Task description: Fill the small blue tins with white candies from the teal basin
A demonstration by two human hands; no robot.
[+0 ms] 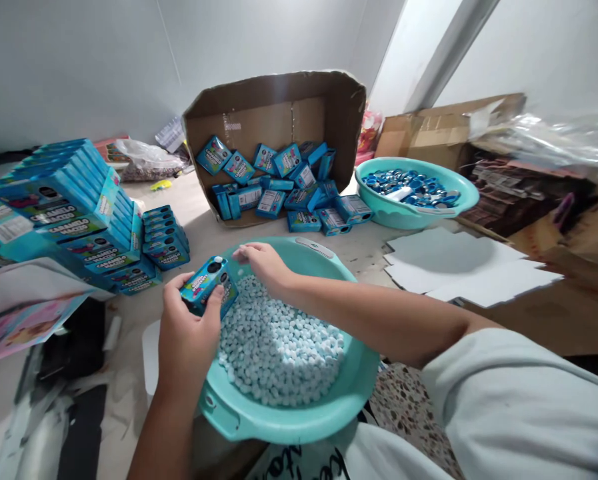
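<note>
My left hand (191, 327) grips a small blue candy box (209, 288), tilted above the rim of a turquoise basin (289, 427). A dark round opening shows near the box's upper end, with a pale candy (219, 260) at its edge. Just right of that end is my right hand (265, 265), its fingers curled together; whatever they hold is hidden. Many pale blue and white candies (283, 353) fill the bottom of the basin beneath both hands.
Stacked blue boxes (73, 207) stand at left. Behind the basin, a cardboard carton (273, 107) lies on its side with blue boxes spilling out. A second turquoise basin (403, 217) holds shiny blue pieces. White card sheets (459, 263) lie at right.
</note>
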